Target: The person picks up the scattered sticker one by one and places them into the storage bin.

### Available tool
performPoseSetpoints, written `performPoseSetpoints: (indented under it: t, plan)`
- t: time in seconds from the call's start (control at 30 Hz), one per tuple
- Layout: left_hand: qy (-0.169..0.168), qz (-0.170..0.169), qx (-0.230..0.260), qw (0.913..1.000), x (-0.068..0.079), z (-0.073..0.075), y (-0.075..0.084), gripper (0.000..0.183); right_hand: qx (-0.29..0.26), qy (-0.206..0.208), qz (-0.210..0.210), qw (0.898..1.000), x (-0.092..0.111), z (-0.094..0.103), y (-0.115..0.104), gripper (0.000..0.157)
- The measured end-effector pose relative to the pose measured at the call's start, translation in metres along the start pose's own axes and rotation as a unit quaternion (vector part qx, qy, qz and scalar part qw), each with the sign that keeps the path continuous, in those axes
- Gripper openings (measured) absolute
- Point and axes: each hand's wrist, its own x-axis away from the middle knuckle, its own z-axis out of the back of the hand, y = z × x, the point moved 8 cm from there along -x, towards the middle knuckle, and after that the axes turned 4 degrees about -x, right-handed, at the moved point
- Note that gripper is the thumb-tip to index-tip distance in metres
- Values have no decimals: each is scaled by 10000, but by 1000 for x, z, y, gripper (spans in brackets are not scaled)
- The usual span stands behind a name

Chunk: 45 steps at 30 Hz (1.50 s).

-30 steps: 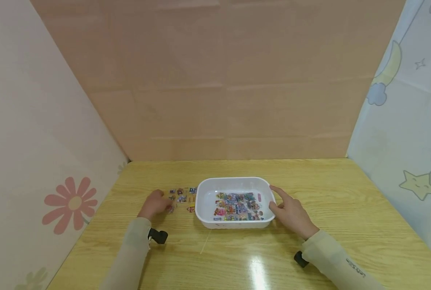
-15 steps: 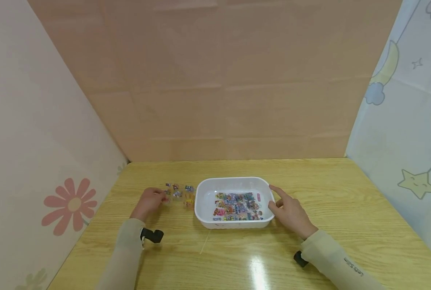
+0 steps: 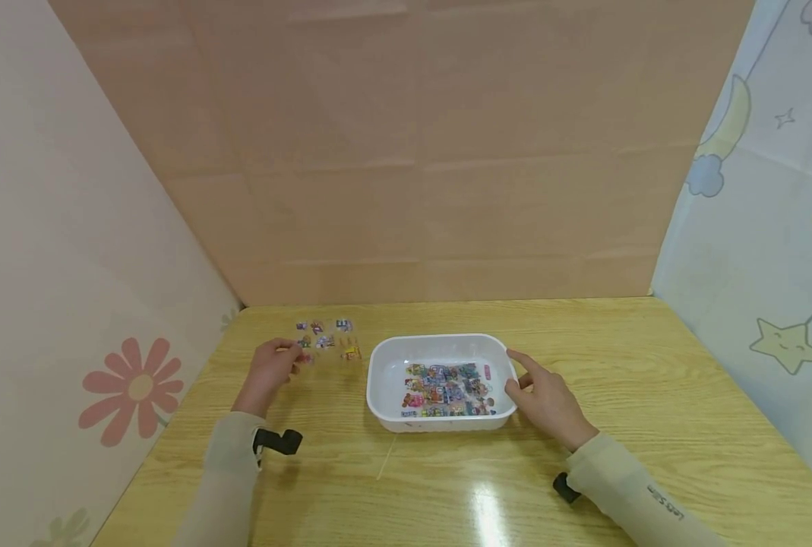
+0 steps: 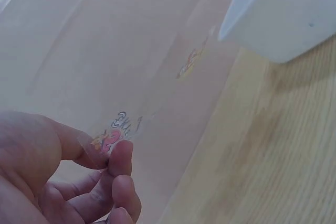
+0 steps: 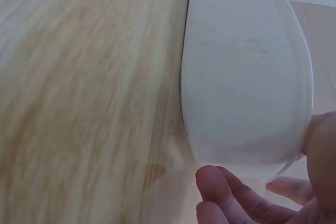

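Observation:
My left hand [image 3: 269, 370] pinches a clear sticker sheet [image 3: 333, 343] by its lower left corner, between thumb and fingertips. Small colourful pictures dot this sheet, which is held up above the table, left of a white plastic basin [image 3: 392, 423]. Close up in the left wrist view, a pink and orange sticker [image 4: 111, 139] shows right by the fingertips. My right hand [image 3: 549, 403] holds the basin's right end, thumb at the rim and fingers along the outer wall [image 5: 247, 87]. Inside the basin lie colourful sticker sheets [image 3: 447, 391]; how many cannot be told.
The wood-grain table [image 3: 652, 395] carries everything. A thin pale strip [image 3: 387, 457] lies in front of the basin. A brown paper-like wall [image 3: 412, 190] closes off the back, and patterned walls stand at left and right.
My left hand has lifted the sticker sheet off the table and moved it a little left and away from the basin. My right hand and the basin have stayed in place.

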Motion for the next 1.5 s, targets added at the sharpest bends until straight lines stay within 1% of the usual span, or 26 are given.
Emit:
performPoseSetpoints:
  t: [0.1, 0.27, 0.5, 0.63, 0.8, 0.93, 1.07, 1.33, 1.43, 1.5]
  plan:
    - [28, -39, 64, 10000, 2, 2, 7, 36, -7, 4, -10, 10000, 0, 0, -1, 60]
    - [-50, -106, 113, 9999, 7, 0, 20, 36, -19, 9, 13, 10000, 0, -1, 0, 60]
    - [-257, -269, 123, 9992, 15, -9, 39, 36, -31, 33, -4, 10000, -1, -2, 3, 60]
    - [-328, -317, -3, 9990, 19, -16, 46, 35, -61, 26, 15, 10000, -1, -2, 3, 60]
    - [-431, -389, -141, 9982, 23, -29, 53, 33, -90, 14, -2, 10000, -2, -2, 3, 60]
    - [-544, -324, -208, 9978, 24, -41, 55, 31, -66, -1, -44, 10000, -2, -2, 4, 60]
    - [-725, -339, -324, 9963, 26, -54, 57, 30, -55, -16, -50, 10000, -2, -2, 3, 60]
    - [-1147, -547, -383, 9912, 34, -79, 69, 24, -10, 36, 45, 10000, -1, 0, 1, 60]
    - [-1295, -547, -358, 9894, 38, -88, 72, 22, 39, 54, 42, 10000, -1, 0, 1, 60]
    - [-1384, -489, -321, 9886, 41, -94, 73, 22, 48, 36, 21, 10000, -1, 0, 1, 60]
